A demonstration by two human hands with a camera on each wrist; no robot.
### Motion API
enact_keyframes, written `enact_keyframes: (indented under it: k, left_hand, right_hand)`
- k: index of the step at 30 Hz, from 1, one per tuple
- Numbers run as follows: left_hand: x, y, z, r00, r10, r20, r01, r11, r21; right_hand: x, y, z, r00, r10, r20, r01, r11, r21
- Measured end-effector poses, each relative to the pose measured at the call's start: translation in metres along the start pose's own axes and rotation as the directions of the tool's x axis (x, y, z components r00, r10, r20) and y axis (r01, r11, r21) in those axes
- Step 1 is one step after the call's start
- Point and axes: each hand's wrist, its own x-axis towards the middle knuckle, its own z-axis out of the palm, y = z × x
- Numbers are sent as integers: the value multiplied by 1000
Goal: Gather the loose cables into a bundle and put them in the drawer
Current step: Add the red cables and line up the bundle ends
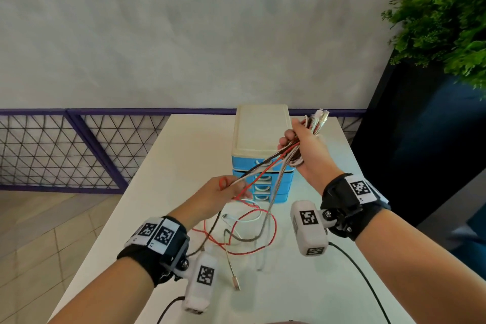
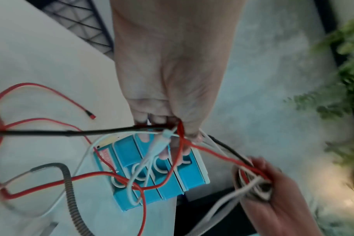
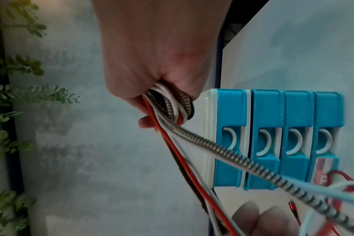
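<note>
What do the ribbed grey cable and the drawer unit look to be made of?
Ribbed grey cable: looks like a spiral metal-spring sheath, dull silver with even coils; it might be metallised plastic. Drawer unit: moulded plastic, glossy blue fronts in a cream shell with white handles.

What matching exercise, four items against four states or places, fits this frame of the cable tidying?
Items:
1. right hand
2. left hand
3. small blue plastic drawer unit with cream top
4. metal USB plug on a thin cable

States or places:
A. lies on the white table
B. grips the gathered ends of the loose cables
C. all drawers closed
D. pinches cable strands lower down

Pairs: 1-B, 2-D, 3-C, 4-A
</note>
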Motion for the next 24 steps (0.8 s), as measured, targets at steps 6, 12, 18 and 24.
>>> enact_keyframes:
  k: [6,12,18,24]
  left_hand:
    - [-6,-30,-24,978,-54,-203,54,999,-9]
    - [4,-31,-27,963,132,-233,-54,947,315]
    - [6,-8,-4,957,254,141,-290,805,517]
    - [-6,-49,-16,987,30,159,-107,858,503]
  right_hand:
    - [6,-11,-14,989,-99,-110,101,995,13]
    - [5,-8,-9,985,-163,-61,161,986,-35]
    - [0,-5,5,985,-164,-49,164,987,-7]
    - [9,-29,-1,966,-232,-117,239,970,49]
